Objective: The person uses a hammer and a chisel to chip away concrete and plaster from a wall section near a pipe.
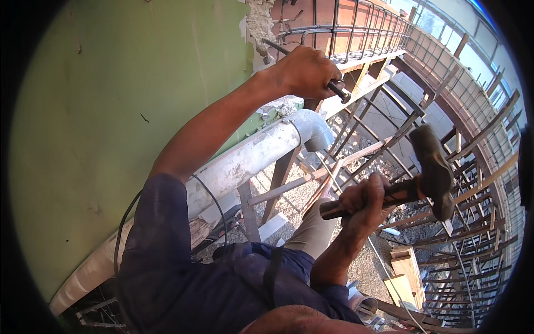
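Note:
My left hand (307,73) is wrapped round a dark steel chisel (338,92), its struck end sticking out below the fist. The chisel's other end points up and left at the broken concrete edge (258,28) of the green wall (128,83). In my right hand (366,201) is the short handle of a sledgehammer (434,172). Its heavy metal head is raised to the right, apart from the chisel. Some of the chisel is hidden inside my left fist.
A white pipe (245,156) with a grey elbow (311,129) runs along the wall under my left arm. Steel rebar (350,33) stands in formwork at the top. Wooden props and scaffolding (461,222) fill the right side. Boards (409,273) lie on gravel below.

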The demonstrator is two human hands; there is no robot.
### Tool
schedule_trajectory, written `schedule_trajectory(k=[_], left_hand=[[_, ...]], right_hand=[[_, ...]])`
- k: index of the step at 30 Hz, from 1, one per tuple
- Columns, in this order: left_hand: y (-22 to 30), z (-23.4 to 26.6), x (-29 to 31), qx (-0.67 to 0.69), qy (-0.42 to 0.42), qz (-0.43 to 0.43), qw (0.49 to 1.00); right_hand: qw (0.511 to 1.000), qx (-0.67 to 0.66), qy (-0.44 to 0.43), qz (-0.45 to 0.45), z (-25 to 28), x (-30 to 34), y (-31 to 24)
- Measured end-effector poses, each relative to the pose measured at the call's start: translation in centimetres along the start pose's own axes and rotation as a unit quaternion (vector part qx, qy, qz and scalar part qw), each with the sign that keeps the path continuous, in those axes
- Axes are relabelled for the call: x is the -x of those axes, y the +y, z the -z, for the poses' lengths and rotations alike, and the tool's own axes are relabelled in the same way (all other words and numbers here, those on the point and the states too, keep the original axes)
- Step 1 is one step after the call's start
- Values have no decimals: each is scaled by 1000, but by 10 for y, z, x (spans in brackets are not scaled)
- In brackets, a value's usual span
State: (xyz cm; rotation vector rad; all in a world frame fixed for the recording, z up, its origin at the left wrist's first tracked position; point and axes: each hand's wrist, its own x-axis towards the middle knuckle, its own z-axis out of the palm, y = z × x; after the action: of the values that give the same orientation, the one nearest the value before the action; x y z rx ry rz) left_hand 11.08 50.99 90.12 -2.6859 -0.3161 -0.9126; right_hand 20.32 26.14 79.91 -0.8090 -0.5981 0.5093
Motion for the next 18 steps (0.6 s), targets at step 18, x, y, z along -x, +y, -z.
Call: schedule_trajectory(k=[18], left_hand=[[0,-8,-2,-9,21,13,1000]], right_hand=[[972,-148,-103,151,26,-17,-29]])
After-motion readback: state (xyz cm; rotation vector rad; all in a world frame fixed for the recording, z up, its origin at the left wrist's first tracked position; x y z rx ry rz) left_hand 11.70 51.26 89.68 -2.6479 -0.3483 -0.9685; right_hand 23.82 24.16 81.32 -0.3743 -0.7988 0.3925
